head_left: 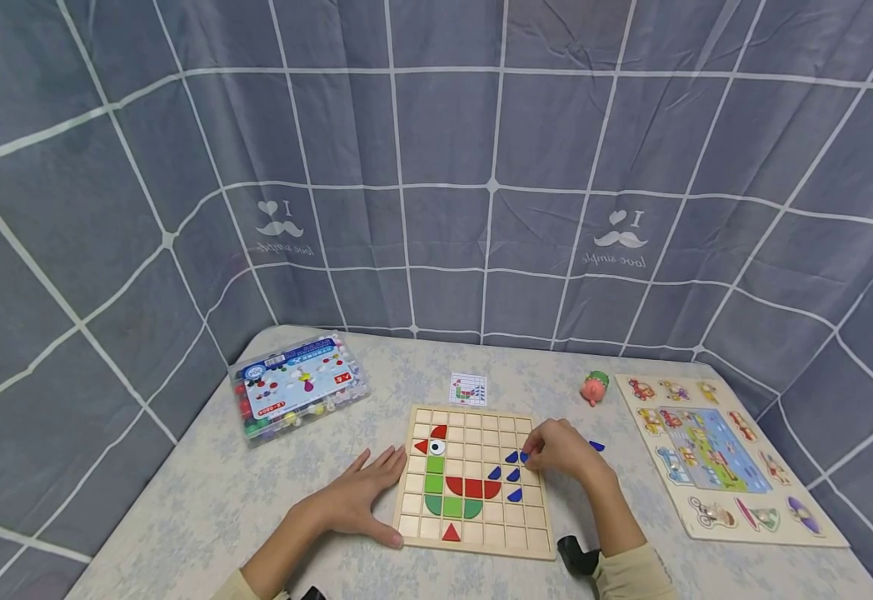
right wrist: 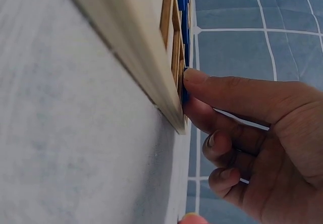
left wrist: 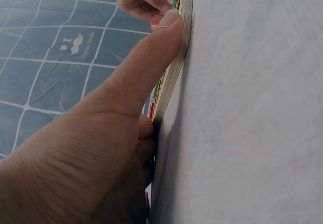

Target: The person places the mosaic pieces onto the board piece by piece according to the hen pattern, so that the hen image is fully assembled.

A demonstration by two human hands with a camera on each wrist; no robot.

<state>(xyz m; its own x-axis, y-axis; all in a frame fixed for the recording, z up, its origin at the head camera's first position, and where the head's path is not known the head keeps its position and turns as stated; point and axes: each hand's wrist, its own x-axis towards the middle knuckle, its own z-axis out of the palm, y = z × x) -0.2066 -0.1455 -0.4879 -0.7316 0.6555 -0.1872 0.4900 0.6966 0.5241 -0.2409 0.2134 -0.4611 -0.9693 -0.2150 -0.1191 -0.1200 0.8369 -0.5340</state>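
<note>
A wooden grid board [head_left: 481,533] lies flat, bearing a bird figure of coloured pieces: red beak, round eye piece [head_left: 437,447], green neck squares [head_left: 434,483], red and green body pieces, and several blue pieces [head_left: 515,495] on the right. My left hand [head_left: 357,497] rests along the board's left edge, fingers spread, its thumb [left wrist: 151,52] touching the edge. At the board's right side my right hand [head_left: 562,450] pinches a small blue piece [right wrist: 185,90] between thumb and index finger over a cell. Fingers partly cover that piece.
A small pattern card [head_left: 469,389] lies behind the board. One blue piece [head_left: 596,446] is on the table right of my right hand. A pink and green figurine [head_left: 595,387] and a picture puzzle board [head_left: 676,492] are rightward; a clear bead box [head_left: 297,387] is back left.
</note>
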